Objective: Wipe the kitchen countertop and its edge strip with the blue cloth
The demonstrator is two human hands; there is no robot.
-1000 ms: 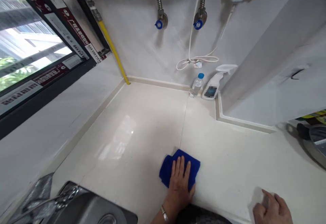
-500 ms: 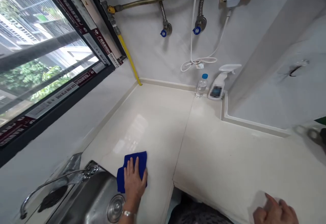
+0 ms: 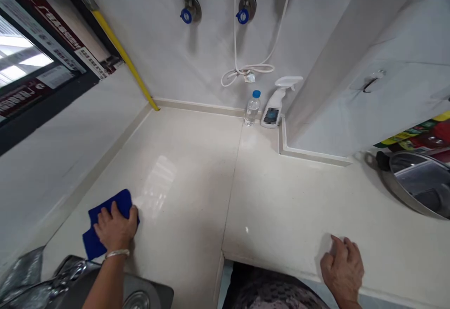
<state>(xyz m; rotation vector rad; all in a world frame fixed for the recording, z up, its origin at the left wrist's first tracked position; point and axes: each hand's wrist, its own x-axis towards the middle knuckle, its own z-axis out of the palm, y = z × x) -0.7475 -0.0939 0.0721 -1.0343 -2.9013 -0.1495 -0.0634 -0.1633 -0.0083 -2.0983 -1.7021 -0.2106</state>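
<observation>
The left hand (image 3: pixel 115 227) is in the lower left of the frame, palm down on the blue cloth (image 3: pixel 90 243). Its fingers are bent over the cloth, gripping it and pressing it against the countertop (image 3: pixel 281 196). The cloth lies just above the sink (image 3: pixel 147 295), which occupies the bottom left corner.

The right hand (image 3: pixel 342 264) is in the lower right, at the front edge of the countertop. Its fingers are loosely curled, the fingertips touch the surface, and it holds nothing.

In the upper centre, a water bottle (image 3: pixel 252 108) and a spray bottle (image 3: pixel 276 107) stand side by side against the wall. A white cable (image 3: pixel 246 70) hangs coiled above them. A yellow pipe (image 3: pixel 123 58) runs diagonally down the upper left to the corner. A metal pan (image 3: pixel 415 182) sits at the right edge.
</observation>
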